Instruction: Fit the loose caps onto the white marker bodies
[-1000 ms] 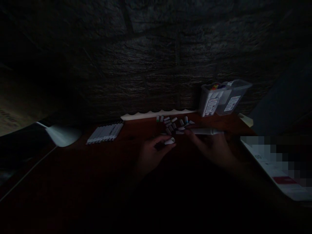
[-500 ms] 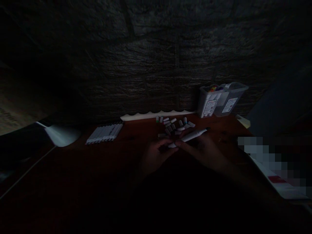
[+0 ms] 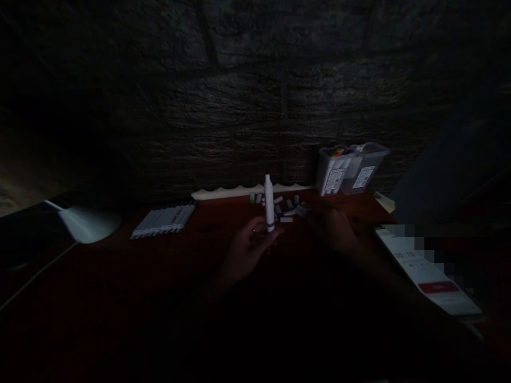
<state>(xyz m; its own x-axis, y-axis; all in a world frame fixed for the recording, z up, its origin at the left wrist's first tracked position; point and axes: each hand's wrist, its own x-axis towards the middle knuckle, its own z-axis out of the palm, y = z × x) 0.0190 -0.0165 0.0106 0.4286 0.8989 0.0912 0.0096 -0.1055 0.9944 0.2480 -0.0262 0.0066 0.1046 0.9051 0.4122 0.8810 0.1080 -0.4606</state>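
A white marker [image 3: 269,205] stands nearly upright in my left hand [image 3: 245,250], whose fingers are closed around its lower end. A dark band rings the marker near its base, and its top end is narrower. Behind it, several loose marker caps [image 3: 286,219] lie scattered on the table, some with coloured ends. My right hand [image 3: 337,229] is at the right side of these caps, apart from the marker. Its fingers are too dark to make out, and I cannot see whether they hold a cap.
A row of white markers [image 3: 163,219] lies at the left, near a white lamp shade [image 3: 90,223]. Two clear plastic boxes [image 3: 331,173] stand against the brick wall [image 3: 247,106], one holding markers. A lit tablet-like screen [image 3: 427,271] rests at the right on the wooden table [image 3: 207,229].
The marker went from slanting between both hands to upright in my left hand alone. My right hand let go of it and moved to the right side of the caps. The view shifted slightly.
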